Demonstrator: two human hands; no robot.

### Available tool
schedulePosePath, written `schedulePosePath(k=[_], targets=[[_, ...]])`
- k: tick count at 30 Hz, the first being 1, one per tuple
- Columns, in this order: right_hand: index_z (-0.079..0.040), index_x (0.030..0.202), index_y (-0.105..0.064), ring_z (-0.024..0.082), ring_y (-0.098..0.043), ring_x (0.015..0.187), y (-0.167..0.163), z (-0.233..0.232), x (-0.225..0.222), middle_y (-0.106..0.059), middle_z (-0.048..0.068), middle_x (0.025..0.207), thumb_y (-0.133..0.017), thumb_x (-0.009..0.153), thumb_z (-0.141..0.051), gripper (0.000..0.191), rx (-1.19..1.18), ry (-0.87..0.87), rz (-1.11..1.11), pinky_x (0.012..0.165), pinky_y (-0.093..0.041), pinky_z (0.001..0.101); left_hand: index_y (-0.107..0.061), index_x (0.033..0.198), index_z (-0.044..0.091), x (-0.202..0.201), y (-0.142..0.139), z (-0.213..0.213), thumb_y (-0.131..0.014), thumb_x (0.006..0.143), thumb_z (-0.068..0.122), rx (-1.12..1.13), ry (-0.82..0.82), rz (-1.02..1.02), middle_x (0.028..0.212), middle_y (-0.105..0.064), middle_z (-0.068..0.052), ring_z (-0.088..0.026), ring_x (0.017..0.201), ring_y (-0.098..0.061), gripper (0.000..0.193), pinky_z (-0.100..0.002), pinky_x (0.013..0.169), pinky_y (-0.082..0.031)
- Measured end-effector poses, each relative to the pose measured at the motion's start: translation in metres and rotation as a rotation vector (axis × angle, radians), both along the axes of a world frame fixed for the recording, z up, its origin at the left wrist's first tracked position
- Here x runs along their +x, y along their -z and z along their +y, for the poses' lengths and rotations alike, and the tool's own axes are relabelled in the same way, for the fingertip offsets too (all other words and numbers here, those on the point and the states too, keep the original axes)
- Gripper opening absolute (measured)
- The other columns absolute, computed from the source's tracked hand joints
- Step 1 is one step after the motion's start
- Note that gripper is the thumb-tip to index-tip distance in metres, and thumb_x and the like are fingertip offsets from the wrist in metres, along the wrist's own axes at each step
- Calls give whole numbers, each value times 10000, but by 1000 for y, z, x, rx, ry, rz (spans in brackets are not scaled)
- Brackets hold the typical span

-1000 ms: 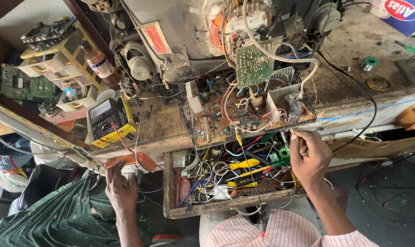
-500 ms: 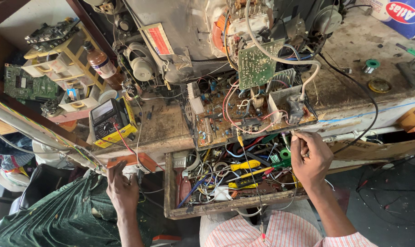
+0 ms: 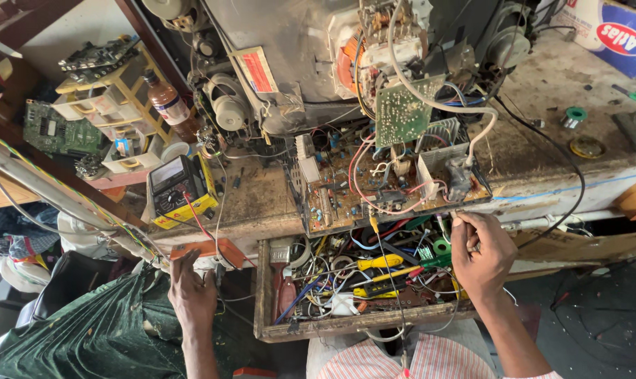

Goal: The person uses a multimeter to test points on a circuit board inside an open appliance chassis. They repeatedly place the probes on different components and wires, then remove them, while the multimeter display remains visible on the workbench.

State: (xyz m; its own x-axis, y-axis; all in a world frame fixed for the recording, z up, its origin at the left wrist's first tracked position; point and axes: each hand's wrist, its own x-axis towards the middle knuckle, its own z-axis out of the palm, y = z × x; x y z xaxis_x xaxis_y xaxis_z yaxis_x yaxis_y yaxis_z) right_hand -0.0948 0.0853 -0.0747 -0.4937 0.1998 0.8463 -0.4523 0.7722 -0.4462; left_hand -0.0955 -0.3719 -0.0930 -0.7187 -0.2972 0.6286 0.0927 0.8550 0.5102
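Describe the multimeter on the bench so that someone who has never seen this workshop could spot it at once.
Start at the big grey picture tube at the back of the workbench. Go left past the brown circuit board to the bench's front edge, just above the left hand. The multimeter lies there: a black body in a yellow casing, with a grey screen above a round dial, the only yellow-edged box on that side.

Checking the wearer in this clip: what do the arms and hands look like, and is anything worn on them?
Both hands are bare: no gloves, and no rings or watch that I can make out on the left hand or right hand. The forearms are uncovered as far as the frame shows. At the bottom edge sits a pink-and-white striped shirt; whether its sleeves are short or rolled up cannot be told.
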Motion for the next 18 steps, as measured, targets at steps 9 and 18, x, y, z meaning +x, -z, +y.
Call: schedulePosePath(k=[9, 18], targets=[[3, 1055, -692, 186, -554, 617, 2, 0, 7, -688, 118, 917, -699, 972, -4, 84, 9, 44, -3, 602, -431, 318, -652, 1264, 70, 10, -4, -3, -764, 719, -11, -36, 14, 30, 1202, -650, -116, -295, 779, -633, 562, -423, 740, -526], [4, 1081, -691, 151, -595, 628, 6, 6, 4, -705, 117, 922, -698, 954, -5, 127, 26, 58, 29, 588, -448, 284, -647, 1275, 84, 13, -5, -5, -770, 748, 1, 68, -27, -102, 1184, -639, -90, -255, 630, -620, 548, -404, 672, -536]])
